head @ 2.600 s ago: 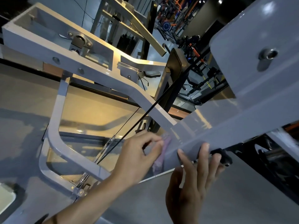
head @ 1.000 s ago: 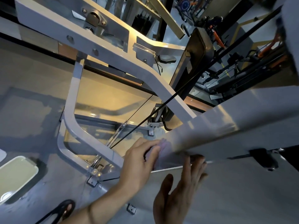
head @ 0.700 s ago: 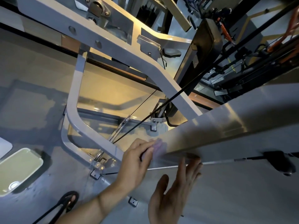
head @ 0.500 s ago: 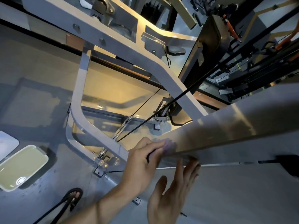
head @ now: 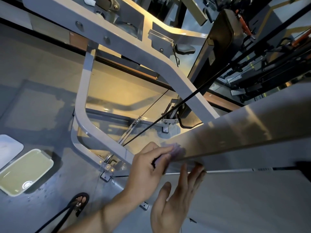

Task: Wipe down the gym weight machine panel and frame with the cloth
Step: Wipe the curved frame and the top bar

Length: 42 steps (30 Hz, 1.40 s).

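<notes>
A wide grey machine panel slants across the right half of the view. My left hand grips a pale purple cloth and presses it against the panel's lower left end. My right hand lies flat with straight fingers against the panel's lower edge, just below the cloth. The white tubular frame of the machine curves down behind my left hand, and a black cable runs diagonally over it.
A pale green basin and a white lid sit on the grey floor at the left. My sandalled foot shows below. Dark gym machines crowd the upper right.
The view has tilted downward, bringing the basin and my foot into sight. My left hand with the cloth stays at the panel's lower end; my right hand has flattened against the lower edge.
</notes>
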Tool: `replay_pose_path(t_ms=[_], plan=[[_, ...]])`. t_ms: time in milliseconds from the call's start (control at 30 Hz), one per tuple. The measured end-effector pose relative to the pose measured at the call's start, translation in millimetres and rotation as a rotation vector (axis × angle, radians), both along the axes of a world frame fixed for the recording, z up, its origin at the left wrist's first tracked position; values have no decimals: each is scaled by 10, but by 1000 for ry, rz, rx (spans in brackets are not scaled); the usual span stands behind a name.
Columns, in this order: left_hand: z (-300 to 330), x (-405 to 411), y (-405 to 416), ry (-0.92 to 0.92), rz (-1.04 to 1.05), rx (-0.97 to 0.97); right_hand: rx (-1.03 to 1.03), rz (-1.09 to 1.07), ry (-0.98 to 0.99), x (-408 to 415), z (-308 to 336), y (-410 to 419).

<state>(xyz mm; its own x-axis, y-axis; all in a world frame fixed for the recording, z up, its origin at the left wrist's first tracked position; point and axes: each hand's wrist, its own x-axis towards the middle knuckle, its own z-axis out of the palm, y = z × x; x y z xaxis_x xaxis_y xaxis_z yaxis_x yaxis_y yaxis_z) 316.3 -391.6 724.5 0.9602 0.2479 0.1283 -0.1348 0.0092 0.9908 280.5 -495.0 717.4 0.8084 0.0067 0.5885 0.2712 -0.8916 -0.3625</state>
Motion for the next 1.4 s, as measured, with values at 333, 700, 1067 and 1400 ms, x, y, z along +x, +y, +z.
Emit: replay_pose_path(t_ms=[333, 700, 1067, 1400], plan=[[-746, 95, 116, 309, -39, 69, 5, 20, 8, -47, -16, -37], [-1073, 45, 127, 374, -29, 146, 9, 71, 127, -186, -261, -65], [-1126, 23, 213, 374, -123, 258, 100, 88, 269, -304, -434, -22], [-1321, 110, 820, 444, 47, 403, 139, 72, 316, -332, -424, -6]])
